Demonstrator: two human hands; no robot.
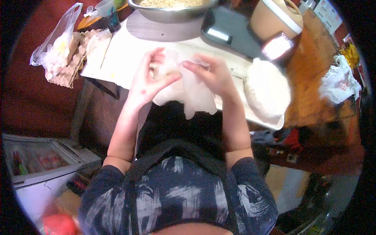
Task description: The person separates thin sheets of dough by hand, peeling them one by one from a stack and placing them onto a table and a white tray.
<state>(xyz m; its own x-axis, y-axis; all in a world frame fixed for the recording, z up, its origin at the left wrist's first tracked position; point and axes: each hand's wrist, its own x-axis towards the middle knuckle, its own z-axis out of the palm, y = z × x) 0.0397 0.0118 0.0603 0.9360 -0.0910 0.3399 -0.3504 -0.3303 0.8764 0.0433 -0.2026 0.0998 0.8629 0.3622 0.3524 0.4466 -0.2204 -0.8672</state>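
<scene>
A thin, whitish, see-through sheet (197, 88) hangs in soft folds over the front edge of the white tray (121, 74). My left hand (154, 76) curls round its left side, thumb pointing inward across it. On the other side, my right hand (207, 72) pinches the upper part between thumb and fingers. Both hands are raised close together over the tray, slightly blurred. A thick, round white stack or mound (267, 89) lies on the tray's right end, beside my right forearm.
Behind the hands stands a metal bowl (172, 15) of pale shredded food. A dark case (231, 33) and a beige bucket (276, 17) are at the back right. Egg cartons and a clear bag (58, 55) sit left; a white plastic bag (340, 82) lies on the wooden table.
</scene>
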